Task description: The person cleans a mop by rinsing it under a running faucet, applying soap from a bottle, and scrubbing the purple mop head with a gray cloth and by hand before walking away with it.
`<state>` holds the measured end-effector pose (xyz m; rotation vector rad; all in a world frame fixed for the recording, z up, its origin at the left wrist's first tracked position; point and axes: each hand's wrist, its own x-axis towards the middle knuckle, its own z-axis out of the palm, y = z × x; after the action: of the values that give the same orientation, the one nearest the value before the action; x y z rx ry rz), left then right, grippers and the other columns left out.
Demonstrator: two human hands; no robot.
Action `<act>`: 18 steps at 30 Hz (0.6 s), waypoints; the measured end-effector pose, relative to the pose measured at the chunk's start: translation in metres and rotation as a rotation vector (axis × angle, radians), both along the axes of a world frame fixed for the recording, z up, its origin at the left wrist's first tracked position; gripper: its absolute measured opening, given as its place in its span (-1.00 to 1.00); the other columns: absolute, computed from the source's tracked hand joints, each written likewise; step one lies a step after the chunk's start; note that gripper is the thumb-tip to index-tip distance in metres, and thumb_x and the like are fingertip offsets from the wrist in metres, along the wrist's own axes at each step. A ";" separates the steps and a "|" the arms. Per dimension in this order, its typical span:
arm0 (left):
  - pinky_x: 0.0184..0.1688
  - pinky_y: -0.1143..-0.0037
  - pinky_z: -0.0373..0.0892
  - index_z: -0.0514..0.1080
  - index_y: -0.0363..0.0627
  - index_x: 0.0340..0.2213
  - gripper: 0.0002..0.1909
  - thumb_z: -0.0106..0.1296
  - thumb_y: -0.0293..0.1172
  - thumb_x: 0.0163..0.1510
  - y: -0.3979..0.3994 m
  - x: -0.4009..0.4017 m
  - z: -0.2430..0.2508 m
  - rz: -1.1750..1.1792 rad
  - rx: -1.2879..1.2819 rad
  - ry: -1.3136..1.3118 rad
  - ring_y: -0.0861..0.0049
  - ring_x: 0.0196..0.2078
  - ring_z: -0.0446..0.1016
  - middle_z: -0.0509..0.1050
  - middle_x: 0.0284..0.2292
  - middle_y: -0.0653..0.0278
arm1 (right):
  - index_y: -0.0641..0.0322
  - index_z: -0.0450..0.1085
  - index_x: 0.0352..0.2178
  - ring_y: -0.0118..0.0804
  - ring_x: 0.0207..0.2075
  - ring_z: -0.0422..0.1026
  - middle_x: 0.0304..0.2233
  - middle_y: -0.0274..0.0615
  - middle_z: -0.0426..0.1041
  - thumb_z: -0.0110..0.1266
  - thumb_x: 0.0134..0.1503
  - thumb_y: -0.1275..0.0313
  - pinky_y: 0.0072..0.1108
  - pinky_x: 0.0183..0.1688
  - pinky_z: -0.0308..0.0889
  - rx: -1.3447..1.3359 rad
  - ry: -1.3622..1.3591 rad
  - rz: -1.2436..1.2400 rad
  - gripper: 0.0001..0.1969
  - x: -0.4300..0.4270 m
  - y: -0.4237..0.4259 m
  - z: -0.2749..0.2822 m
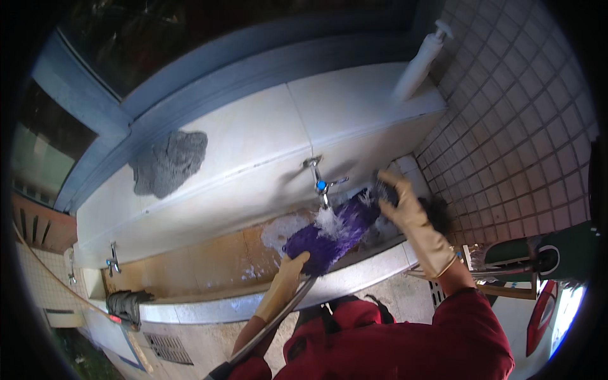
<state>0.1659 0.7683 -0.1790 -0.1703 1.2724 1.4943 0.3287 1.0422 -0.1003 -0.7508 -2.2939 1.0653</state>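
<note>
My left hand (285,280), in a cream rubber glove, grips the near left end of a shaggy purple mop head or cleaning pad (320,249). Water pours onto the pad from a chrome tap (322,185) with a blue disc. At the pad's far right end, my right hand (403,202), gloved alike, has its fingers and thumb around a blurred dark object (387,190); its kind is unclear. Beside my left forearm runs a grey pole (280,316), its upper end near the pad. Whether the two are joined cannot be told.
The pad lies over a long trough sink (199,266) with a pale front rim (199,311). On the ledge are a grey cloth (171,164) and a white pump bottle (420,66). A dark cloth (126,306) hangs over the rim. A dark fuzzy thing (436,213) sits by the tiled wall (503,123).
</note>
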 end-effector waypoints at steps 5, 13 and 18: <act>-0.15 0.29 0.48 0.26 -0.17 0.00 -0.57 -0.07 -0.61 0.05 0.001 -0.001 0.001 -0.032 -0.041 0.024 0.33 -0.11 0.45 0.41 -0.09 0.16 | 0.22 0.31 -0.05 -0.07 -0.04 0.32 -0.09 0.04 0.33 0.09 -0.15 0.67 -0.42 0.05 0.21 0.206 0.186 0.010 -0.47 -0.042 -0.002 0.117; -0.03 0.35 0.39 0.26 -0.26 -0.01 -0.55 -0.08 -0.66 0.01 -0.001 0.007 0.012 0.015 0.010 -0.033 0.32 -0.09 0.44 0.42 -0.10 0.14 | 0.17 0.29 -0.03 -0.27 0.08 0.24 0.03 -0.15 0.29 0.17 -0.18 0.72 -0.54 0.18 0.12 -0.319 -0.231 -0.041 -0.40 0.006 -0.046 -0.007; 0.01 0.39 0.36 0.21 -0.30 0.02 -0.50 -0.06 -0.66 -0.02 -0.005 0.009 0.013 -0.016 0.208 -0.039 0.32 -0.07 0.43 0.41 -0.09 0.12 | 0.08 0.30 0.00 -0.13 0.10 0.21 0.07 -0.03 0.23 0.19 -0.17 0.60 -0.47 0.17 0.12 -0.436 -0.388 0.069 -0.39 0.024 -0.089 -0.038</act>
<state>0.1750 0.7628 -0.1657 -0.0523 1.0771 1.5909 0.3531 0.9534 -0.1379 -1.1379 -2.4398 1.6011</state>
